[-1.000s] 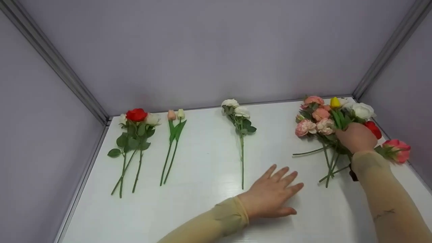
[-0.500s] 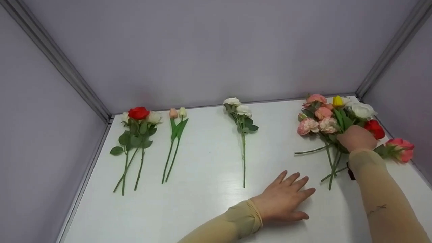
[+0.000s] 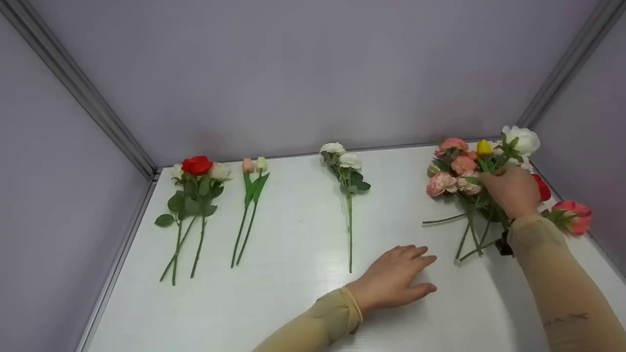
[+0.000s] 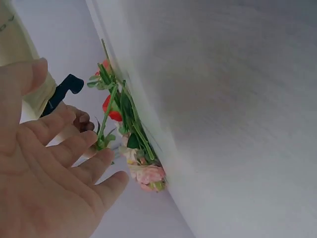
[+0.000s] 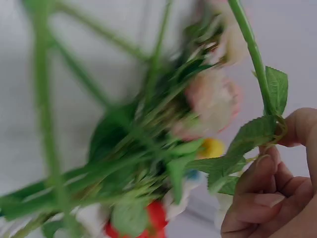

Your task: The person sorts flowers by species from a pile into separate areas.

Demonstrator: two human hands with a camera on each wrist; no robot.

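Observation:
My right hand (image 3: 514, 191) is at the flower pile on the right and pinches the leafy stem (image 5: 255, 59) of a white rose between thumb and fingers. That white rose (image 3: 524, 141) stands raised above the others. Around the hand lie pink flowers (image 3: 441, 184), a yellow tulip (image 3: 483, 147), a red flower (image 3: 542, 188) and a deep pink rose (image 3: 572, 216). My left hand (image 3: 393, 277) is low over the white table, palm down, holding nothing. In the left wrist view its fingers (image 4: 91, 166) are spread and only slightly bent.
Farther left on the table (image 3: 293, 303) lie a white flower stem (image 3: 350, 210), a pair of tulips (image 3: 252, 188) and a group with a red rose (image 3: 196, 165) between pale ones. Grey walls (image 3: 313, 73) enclose the back and sides. A black wrist strap (image 4: 62, 94) circles my right wrist.
The white rose has risen out of the pile with my right hand, and some stems there have shifted. My left hand moved right, then back left, its fingers drawing closer together.

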